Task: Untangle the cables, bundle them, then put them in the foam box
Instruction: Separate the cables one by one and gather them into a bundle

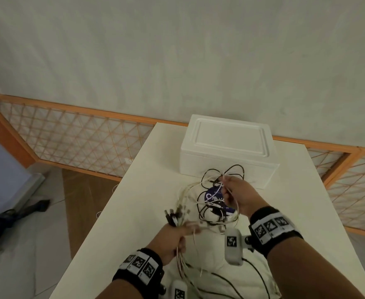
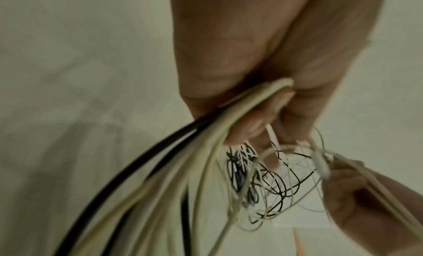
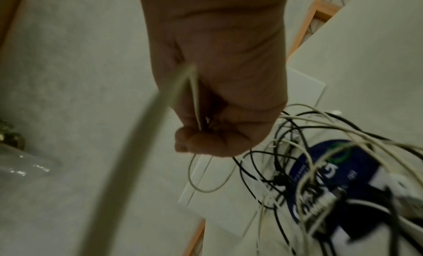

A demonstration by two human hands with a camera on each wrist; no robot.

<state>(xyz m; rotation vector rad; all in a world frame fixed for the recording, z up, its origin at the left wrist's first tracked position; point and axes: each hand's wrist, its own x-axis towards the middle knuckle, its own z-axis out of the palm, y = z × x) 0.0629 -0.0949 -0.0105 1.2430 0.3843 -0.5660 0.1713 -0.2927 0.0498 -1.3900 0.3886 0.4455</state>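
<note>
1. Left hand (image 1: 173, 238), near and left over the white table (image 1: 134, 212), is closed round a bunch of thin white and black cables (image 1: 182, 209); their plug ends stick out beyond the fist, toward the far side.
2. Right hand (image 1: 240, 197), farther and to the right, pinches one thin white cable (image 3: 194, 97) between thumb and fingers, just above the tangled knot of black and white cables (image 1: 218, 203).
3. This knot lies on the table over a round blue label (image 3: 332, 178), just near of the white foam box (image 1: 229, 147), which stands at the far end with its lid on.
4. I judge the step to be the untangling: one white cable is being drawn out of the knot.
5. To do it well, the left hand should hold its bunch firm and quiet, so the free ends do not fall back into the knot.
6. The right hand should pull slowly along the cable's own line. If a loop tightens, it is better to stop and open the loop than to pull harder.
7. The box lid must come off before any bundle goes inside.
</note>
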